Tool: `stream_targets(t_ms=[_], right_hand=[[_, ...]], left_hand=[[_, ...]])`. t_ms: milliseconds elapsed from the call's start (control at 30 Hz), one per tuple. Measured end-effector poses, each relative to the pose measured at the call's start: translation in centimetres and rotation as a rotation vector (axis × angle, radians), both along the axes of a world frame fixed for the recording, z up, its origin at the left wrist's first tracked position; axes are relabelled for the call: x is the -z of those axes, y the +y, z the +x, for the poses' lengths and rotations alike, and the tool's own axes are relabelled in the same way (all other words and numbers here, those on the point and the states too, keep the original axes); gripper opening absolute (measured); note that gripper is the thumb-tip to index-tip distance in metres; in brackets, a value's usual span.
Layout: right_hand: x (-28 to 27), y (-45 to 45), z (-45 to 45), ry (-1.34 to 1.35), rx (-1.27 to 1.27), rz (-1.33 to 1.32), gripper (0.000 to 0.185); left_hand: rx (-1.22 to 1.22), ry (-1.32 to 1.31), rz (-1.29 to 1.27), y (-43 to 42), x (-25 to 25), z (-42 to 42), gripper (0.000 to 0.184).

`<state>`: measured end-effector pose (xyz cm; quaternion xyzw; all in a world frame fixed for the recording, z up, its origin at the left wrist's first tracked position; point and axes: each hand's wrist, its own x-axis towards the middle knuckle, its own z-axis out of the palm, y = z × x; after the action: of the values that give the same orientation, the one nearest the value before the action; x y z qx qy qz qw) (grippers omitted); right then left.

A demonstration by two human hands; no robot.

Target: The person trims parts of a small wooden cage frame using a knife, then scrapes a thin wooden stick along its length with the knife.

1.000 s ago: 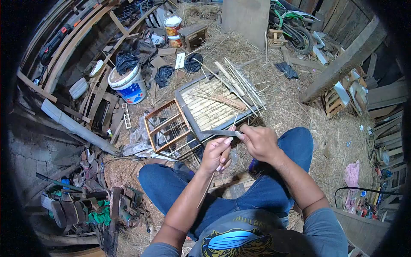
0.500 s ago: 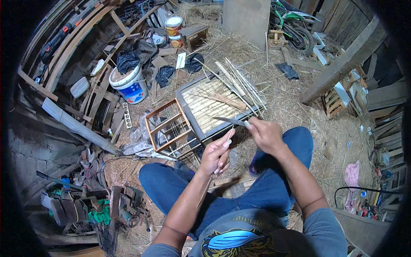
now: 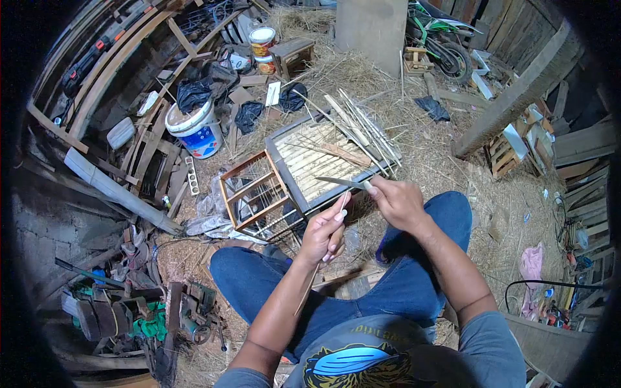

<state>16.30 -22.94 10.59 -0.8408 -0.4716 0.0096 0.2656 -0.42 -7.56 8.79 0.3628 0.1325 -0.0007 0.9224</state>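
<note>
My left hand (image 3: pixel 323 234) is closed around a thin bamboo stick (image 3: pixel 306 292); one end pokes up past the fingertips and the rest runs down along my forearm. In my right hand (image 3: pixel 396 204) is a knife (image 3: pixel 339 182), gripped by its handle, the blade pointing left just above the stick's upper end. Whether blade and stick touch I cannot tell. Beyond both hands stands a low dark-framed table (image 3: pixel 304 168) topped with pale slats. Split bamboo strips (image 3: pixel 362 132) lie across its right side. A small wooden frame (image 3: pixel 255 191) with thin bars stands against its left side.
A white-blue bucket (image 3: pixel 197 129) with a black bag on top stands at the left. Behind the table are two stacked paint tubs (image 3: pixel 262 42) and a wooden stool (image 3: pixel 291 52). A wooden post (image 3: pixel 517 94) leans at the right. Straw covers the floor.
My right hand and the knife have shifted slightly left. My left hand has barely moved and still holds the stick.
</note>
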Motion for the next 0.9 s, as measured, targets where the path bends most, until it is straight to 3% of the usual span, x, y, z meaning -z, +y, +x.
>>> stream_targets(t_ms=[33, 67, 167, 333, 400, 433, 500, 533, 667, 733, 767, 833, 867, 900], right_hand=[[-0.2, 0.2, 0.1, -0.026, 0.008, 0.105, 0.031], [-0.6, -0.1, -0.3, 0.012, -0.009, -0.003, 0.032], [-0.9, -0.3, -1.2, -0.053, -0.073, 0.046, 0.033], [0.7, -0.6, 1.9, -0.05, 0.125, -0.053, 0.029], [2.1, 0.2, 1.3, 0.422, 0.073, 0.305, 0.027], [1.8, 0.6, 1.2, 0.42, 0.074, 0.304, 0.027], [0.3, 1.4, 0.4, 1.048, 0.031, 0.56, 0.028], [-2.0, 1.5, -0.1, 1.201, 0.062, 0.574, 0.028], [0.2, 2.0, 1.5, 1.124, 0.048, 0.503, 0.026], [0.2, 2.0, 2.5, 1.335, 0.164, 0.43, 0.028], [0.4, 2.2, 2.4, 1.337, 0.164, 0.427, 0.028], [0.4, 3.1, 1.7, 0.693, 0.115, 0.493, 0.032], [0.0, 2.6, 1.0, 0.473, 0.14, 0.36, 0.036], [0.3, 2.3, 0.4, 0.472, 0.139, 0.36, 0.036]], left_hand=[[0.001, -0.003, 0.002, 0.1, 0.2, 0.0, 0.049], [0.011, -0.005, -0.007, 0.2, 0.7, 0.0, 0.049], [0.019, -0.014, -0.004, 0.3, 0.7, 0.0, 0.05], [0.048, -0.036, 0.101, -0.2, 0.3, -0.2, 0.05], [0.046, -0.022, 0.139, -0.4, 0.3, 0.2, 0.051], [0.044, -0.011, 0.181, -0.5, 0.2, 0.5, 0.052], [0.049, -0.005, 0.175, -0.7, 0.4, 0.8, 0.052], [0.052, 0.0, 0.17, -0.8, 0.4, 0.8, 0.052], [0.028, -0.01, 0.261, -1.2, 0.6, 0.9, 0.046], [-0.017, 0.094, 0.362, -1.2, 1.2, 0.9, 0.044], [-0.018, 0.096, 0.36, -1.2, 1.6, 0.9, 0.044], [-0.091, 0.096, 0.375, -1.1, 1.9, 0.9, 0.042], [-0.092, 0.098, 0.374, -1.1, 1.9, 0.8, 0.042], [-0.118, 0.109, 0.343, -1.0, 1.4, 0.9, 0.043]])
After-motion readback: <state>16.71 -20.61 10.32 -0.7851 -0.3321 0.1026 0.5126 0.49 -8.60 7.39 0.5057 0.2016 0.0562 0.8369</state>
